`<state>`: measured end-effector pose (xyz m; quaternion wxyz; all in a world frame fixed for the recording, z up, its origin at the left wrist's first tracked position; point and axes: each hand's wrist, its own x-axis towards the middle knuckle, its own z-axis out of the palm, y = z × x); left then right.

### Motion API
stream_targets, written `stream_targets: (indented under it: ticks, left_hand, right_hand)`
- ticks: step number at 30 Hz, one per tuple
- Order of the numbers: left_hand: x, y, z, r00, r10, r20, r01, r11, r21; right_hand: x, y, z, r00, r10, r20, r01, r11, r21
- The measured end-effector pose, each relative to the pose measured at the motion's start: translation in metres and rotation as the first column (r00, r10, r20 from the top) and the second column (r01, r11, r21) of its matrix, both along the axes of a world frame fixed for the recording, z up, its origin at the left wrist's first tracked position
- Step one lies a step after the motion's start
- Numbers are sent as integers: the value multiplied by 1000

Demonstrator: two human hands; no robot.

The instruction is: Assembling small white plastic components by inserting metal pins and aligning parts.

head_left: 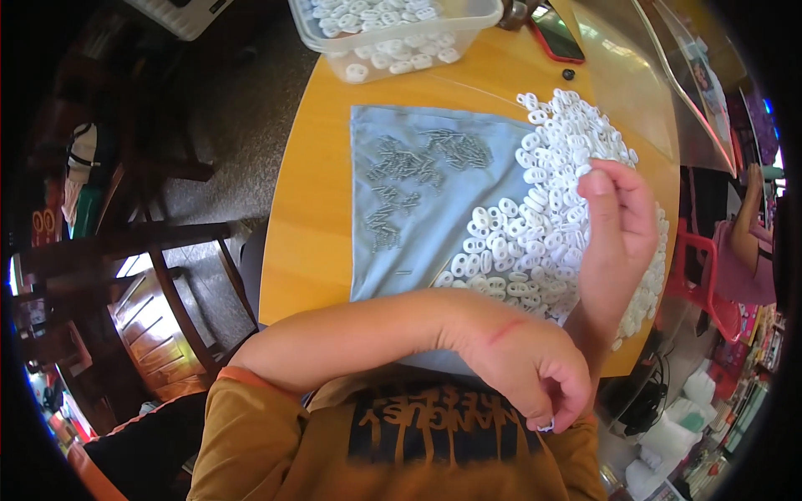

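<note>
My left forearm crosses in front of my body, and my left hand (543, 371) is low by my shirt, its fingers pinched on a small white plastic piece (545, 428). Only an edge of that piece shows. Above the heap, my right hand (620, 219) pinches another white plastic piece (584, 170) between thumb and forefinger. A big heap of white two-holed oval plastic pieces (522, 242) covers the right part of the table. Many thin grey metal pieces, like small springs (405, 163), lie on a light blue cloth (443, 221) left of the heap.
A clear plastic tub (401, 63) of more white pieces stands at the table's far edge. A red-cased phone (557, 37) and a small black object (568, 74) lie far right on the wooden table (305, 200). A wooden chair (159, 321) is left; a red plastic chair (706, 288) right.
</note>
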<state>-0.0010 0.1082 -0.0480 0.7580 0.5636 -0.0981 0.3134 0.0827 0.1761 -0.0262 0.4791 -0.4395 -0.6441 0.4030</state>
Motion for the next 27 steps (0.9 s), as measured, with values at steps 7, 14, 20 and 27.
stream_targets:
  ticks: [7,14,20,27]
  left_hand:
    - [-3,0,1,995,-76,67,73,996,49]
    - [-5,3,-5,982,-185,-47,187,981,52]
    - [-2,5,-8,994,-113,-7,113,992,57]
    - [-4,8,-12,994,-101,-37,100,995,-10]
  right_hand:
    - [-33,-5,-2,734,154,662,-398,887,235]
    - [-50,7,-24,617,99,781,-434,870,233]
    - [-46,9,-27,679,148,719,-361,920,152]
    - [-43,14,-28,691,163,705,-442,866,234]
